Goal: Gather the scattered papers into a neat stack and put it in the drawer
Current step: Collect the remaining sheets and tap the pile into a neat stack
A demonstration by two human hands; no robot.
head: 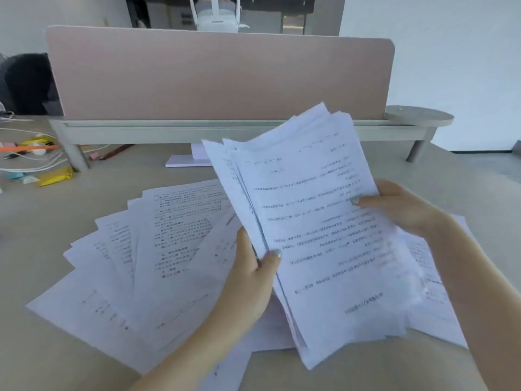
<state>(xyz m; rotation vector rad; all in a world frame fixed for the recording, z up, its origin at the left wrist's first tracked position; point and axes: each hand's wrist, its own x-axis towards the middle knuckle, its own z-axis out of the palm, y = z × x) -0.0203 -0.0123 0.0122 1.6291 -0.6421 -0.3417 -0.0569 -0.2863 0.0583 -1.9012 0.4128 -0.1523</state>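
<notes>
A thick, uneven bundle of printed white papers is lifted above the desk, tilted up toward me with its edges out of line. My left hand grips the bundle's left edge, thumb on the top sheet. My right hand holds its right edge, thumb pressed on the text. More printed sheets lie fanned out on the beige desk to the left, under my left arm. A few other sheets show beneath the bundle at the right. No drawer is in view.
A pink divider screen on a grey raised shelf closes off the back of the desk. White cables, an orange item and yellow packets clutter the far left. A white pad lies under the shelf.
</notes>
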